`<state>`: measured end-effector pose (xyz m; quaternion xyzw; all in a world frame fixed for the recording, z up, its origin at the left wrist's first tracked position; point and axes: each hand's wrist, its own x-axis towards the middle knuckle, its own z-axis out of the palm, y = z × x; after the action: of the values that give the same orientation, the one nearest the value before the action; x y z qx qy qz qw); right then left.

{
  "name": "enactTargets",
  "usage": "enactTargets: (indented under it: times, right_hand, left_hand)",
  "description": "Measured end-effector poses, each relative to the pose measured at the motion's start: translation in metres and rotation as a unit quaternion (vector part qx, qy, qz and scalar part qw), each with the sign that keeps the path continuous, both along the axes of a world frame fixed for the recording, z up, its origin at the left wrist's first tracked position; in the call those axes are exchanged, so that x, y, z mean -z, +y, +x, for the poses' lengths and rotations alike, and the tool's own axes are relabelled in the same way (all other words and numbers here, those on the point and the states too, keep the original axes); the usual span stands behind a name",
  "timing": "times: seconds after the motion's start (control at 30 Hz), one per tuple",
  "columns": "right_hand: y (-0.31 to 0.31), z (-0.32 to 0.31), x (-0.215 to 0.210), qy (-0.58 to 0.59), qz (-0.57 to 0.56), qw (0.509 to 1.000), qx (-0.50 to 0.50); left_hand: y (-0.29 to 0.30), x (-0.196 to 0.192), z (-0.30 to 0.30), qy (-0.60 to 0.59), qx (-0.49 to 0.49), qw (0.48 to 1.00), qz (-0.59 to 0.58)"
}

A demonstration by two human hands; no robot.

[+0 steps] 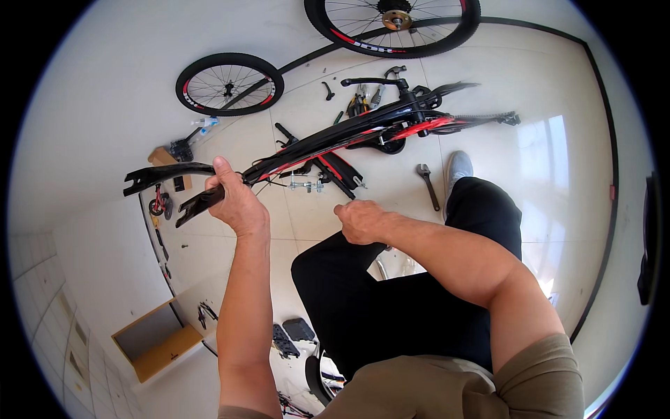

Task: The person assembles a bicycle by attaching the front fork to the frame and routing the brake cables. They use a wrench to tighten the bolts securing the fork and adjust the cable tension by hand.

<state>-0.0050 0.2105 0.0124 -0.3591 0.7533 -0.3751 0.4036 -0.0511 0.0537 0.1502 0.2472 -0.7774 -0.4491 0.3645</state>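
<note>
Left hand clamped on the fork, can't tell if right hand grips anything; lopsided hold could swing the frame.

Wrench and hammer on tiled floor

The place appears to be a bicycle workshop in a white-walled room: bicycle wheels stand by the wall at 11 and 12 o'clock, and a bicycle frame, an adjustable wrench toward 3 and a hammer near 1 show against the tiled floor.
</note>
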Motion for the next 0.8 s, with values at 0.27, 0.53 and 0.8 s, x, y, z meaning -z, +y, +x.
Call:
enactTargets:
  times: [0.27, 0.53, 0.8]
  right_hand:
    - [-0.001, 0.002, -0.001, 0.011, -0.011, 1.0, -0.001]
    - [-0.001, -0.002, -0.006, 0.003, -0.006, 1.0, 0.009]
    - [0.0, 0.002, 0.0, 0.013, -0.007, 1.0, 0.008]
  left_hand:
    - [-0.006, 0.004, 0.001, -0.021, 0.024, 0.999, -0.02]
    - [-0.051, -0.038, 0.01, -0.278, 0.338, 0.897, -0.058]
    - [-0.041, -0.021, 0.004, -0.22, 0.236, 0.943, -0.085]
